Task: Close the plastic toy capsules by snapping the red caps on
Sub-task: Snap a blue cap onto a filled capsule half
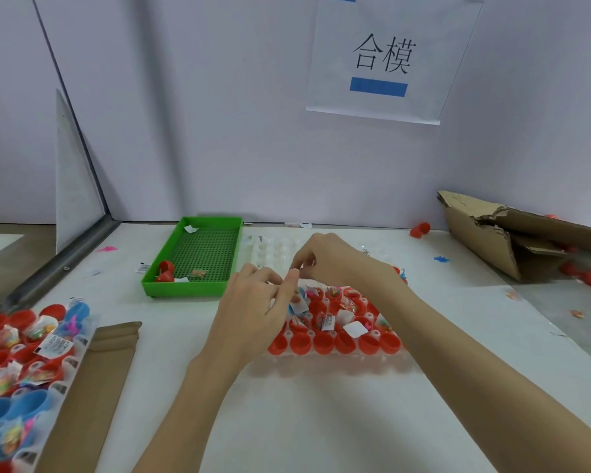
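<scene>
A clear blister tray [355,361] lies in the middle of the white table. It holds rows of red capsule halves [335,341], many with small bagged toys and white paper slips inside. Both hands hover over the tray's far left part. My left hand [256,305] and my right hand [331,261] meet at the fingertips and pinch a small pale packet [293,272], too small to make out clearly. Under the left fingers sits a blue piece [293,303] with a white slip. Behind the hands, the tray's far rows of clear cups [273,249] hold no red halves.
A green tray [157,279] at the back left holds two red caps [165,270] and a toy packet. A second tray of red and blue capsules [21,353] lies at the left edge beside a cardboard strip [99,387]. A torn cardboard box [512,240] and loose red caps [419,229] lie at the back right.
</scene>
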Tool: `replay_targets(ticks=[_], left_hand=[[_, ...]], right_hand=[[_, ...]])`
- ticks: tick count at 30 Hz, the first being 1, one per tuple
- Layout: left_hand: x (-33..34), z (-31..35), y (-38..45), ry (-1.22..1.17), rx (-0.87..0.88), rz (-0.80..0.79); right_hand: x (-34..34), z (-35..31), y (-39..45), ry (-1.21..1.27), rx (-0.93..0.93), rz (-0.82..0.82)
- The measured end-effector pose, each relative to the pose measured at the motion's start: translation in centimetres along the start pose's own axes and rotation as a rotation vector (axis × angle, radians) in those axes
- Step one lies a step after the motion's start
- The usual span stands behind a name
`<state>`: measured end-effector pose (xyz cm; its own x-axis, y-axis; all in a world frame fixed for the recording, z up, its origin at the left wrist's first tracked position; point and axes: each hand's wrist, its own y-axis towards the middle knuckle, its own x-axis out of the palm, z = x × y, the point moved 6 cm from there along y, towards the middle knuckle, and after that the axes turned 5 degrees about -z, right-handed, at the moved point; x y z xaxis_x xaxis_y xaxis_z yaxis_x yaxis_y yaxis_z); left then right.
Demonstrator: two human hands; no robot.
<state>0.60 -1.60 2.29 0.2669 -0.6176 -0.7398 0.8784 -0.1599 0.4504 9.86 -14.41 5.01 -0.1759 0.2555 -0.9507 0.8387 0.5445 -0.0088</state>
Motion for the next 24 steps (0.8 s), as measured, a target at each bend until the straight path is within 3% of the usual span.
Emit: replay_targets(ticks=[4, 14, 21, 24], left_hand=[[0.7, -0.3, -0.1, -0.078, -0.048, -0.092], [0.7, 0.1, 0.0, -0.026, 0.000, -0.126], [-0.8, -1.4, 0.2, -0.229, -0.133, 0.128], [-0.6, -1.7, 0.2, -0.418, -0.242, 0.095]], right_hand=[[0.8, -0.4, 0.4, -0.047, 0.002, -0.104], [1.0, 0.3, 0.2, 0.001, 0.064, -0.073], [-0.2, 0.4, -0.6, 0.089, 0.116, 0.020], [-1.0, 0.3, -1.2, 0.159, 0.128, 0.082]])
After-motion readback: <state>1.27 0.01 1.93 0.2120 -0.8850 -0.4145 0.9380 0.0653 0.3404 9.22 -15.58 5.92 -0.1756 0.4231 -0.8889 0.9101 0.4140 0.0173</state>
